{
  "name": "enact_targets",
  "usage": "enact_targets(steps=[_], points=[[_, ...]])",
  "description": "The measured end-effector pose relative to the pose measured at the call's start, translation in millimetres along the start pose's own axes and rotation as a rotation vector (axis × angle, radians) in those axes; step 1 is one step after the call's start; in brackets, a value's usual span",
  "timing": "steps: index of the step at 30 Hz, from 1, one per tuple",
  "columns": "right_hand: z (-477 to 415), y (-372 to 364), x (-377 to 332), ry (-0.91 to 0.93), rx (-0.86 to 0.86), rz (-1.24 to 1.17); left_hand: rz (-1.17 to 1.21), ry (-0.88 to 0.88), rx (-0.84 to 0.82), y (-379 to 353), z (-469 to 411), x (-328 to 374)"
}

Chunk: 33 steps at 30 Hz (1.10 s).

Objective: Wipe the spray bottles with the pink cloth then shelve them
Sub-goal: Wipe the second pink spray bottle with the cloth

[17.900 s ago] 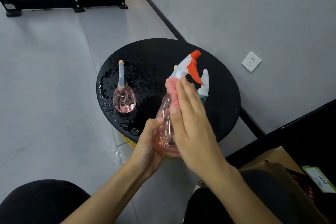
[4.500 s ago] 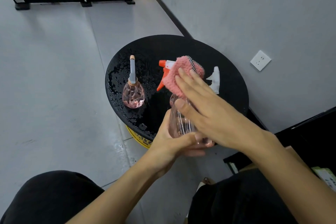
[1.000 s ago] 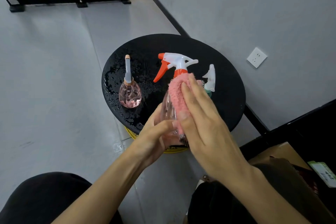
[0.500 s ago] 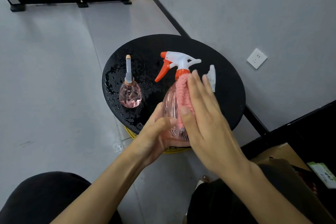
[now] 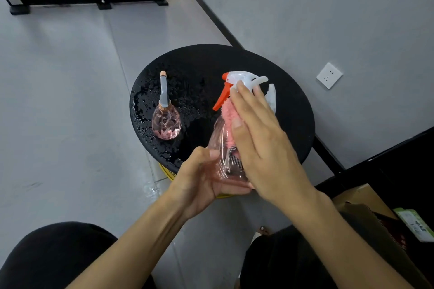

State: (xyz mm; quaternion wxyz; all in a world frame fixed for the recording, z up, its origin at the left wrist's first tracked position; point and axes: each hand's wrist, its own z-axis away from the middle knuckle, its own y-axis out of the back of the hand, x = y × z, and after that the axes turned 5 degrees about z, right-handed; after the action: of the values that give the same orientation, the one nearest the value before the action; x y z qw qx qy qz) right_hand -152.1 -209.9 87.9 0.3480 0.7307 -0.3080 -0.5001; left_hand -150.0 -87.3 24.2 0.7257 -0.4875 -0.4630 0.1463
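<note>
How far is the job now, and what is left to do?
Done: no bottle looks shelved yet. In hand: the left hand grips the orange-trigger bottle while the right hand presses the pink cloth flat against it. Left: the small pink bottle and the white-trigger bottle stand on the wet black table, unshelved.

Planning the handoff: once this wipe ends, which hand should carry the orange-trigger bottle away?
Left, likely. The left hand grips the spray bottle round its base; the right hand lies flat on the pink cloth.
</note>
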Motion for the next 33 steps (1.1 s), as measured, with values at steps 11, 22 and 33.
enact_targets(steps=[11, 22, 33], points=[[19.0, -15.7, -12.1, 0.127, 0.044, 0.247, 0.071, -0.049, 0.146, -0.4, -1.6, 2.0], [25.9, -19.0, -16.6, 0.091, 0.042, 0.265, 0.024, -0.069, 0.22, -6.3, -3.2, 1.8], [17.2, -19.9, -16.2, 0.066, 0.038, 0.174, 0.034, -0.091, 0.275, -8.2, -4.3, 1.6]])
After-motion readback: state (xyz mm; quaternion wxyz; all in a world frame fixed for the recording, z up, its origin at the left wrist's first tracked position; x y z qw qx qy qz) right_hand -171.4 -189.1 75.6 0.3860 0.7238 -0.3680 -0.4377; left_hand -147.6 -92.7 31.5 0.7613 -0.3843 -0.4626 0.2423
